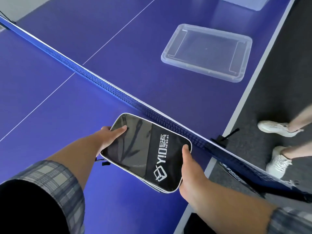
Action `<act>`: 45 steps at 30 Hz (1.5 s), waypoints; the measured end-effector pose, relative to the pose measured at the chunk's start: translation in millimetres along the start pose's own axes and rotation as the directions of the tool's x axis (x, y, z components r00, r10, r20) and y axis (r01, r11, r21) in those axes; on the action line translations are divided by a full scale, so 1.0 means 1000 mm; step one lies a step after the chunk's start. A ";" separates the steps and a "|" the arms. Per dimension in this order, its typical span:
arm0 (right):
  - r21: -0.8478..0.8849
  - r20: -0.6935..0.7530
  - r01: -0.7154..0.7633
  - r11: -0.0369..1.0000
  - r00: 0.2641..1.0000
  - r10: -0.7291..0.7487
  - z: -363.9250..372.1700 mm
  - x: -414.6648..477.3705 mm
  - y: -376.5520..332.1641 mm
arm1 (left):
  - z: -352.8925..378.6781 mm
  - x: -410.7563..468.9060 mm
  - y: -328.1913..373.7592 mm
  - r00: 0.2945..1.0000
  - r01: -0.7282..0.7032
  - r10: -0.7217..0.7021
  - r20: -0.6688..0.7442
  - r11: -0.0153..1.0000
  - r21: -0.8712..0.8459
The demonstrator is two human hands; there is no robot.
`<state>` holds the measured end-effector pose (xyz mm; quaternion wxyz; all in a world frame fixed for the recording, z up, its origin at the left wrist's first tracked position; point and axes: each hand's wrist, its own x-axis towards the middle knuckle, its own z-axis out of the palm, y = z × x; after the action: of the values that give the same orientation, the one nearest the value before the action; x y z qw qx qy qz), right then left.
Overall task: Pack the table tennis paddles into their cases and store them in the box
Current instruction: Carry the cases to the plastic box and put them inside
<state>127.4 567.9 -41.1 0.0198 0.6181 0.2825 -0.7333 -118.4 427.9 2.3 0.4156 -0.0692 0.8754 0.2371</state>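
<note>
A black paddle case [148, 152] with grey piping and a white logo is held flat just above the blue table, close to the net. It looks like two cases stacked, as extra edges show underneath. My left hand [109, 136] grips its far left end, thumb on top. My right hand [189, 168] holds its near right edge. No paddle is visible. A clear plastic lid [170, 54] lies flat on the table beyond the net. Part of a clear box [243, 2] shows at the top edge.
The blue net [101, 81] runs diagonally across the table [50, 98], between the case and the lid. Another person's legs in white shoes [278, 127] stand on the dark floor to the right of the table edge.
</note>
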 end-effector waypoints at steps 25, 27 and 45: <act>0.105 0.279 0.565 0.819 0.773 -0.569 -0.098 -0.216 -0.059 | -0.040 -0.236 -0.041 0.899 -0.314 0.436 0.044 0.712 -0.628; 0.115 0.238 0.608 0.785 0.751 -0.616 -0.122 -0.236 -0.074 | -0.027 -0.259 -0.017 0.875 -0.365 0.482 0.042 0.714 -0.597; 0.097 0.204 0.784 0.613 0.587 -0.783 -0.412 -0.225 -0.331 | 0.213 -0.384 0.293 0.675 -0.588 0.737 0.029 0.561 -0.582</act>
<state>423.8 954.1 262.7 -0.2718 0.3430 0.5225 -0.7317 183.9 756.9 283.2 0.3730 0.1900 0.6688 0.6144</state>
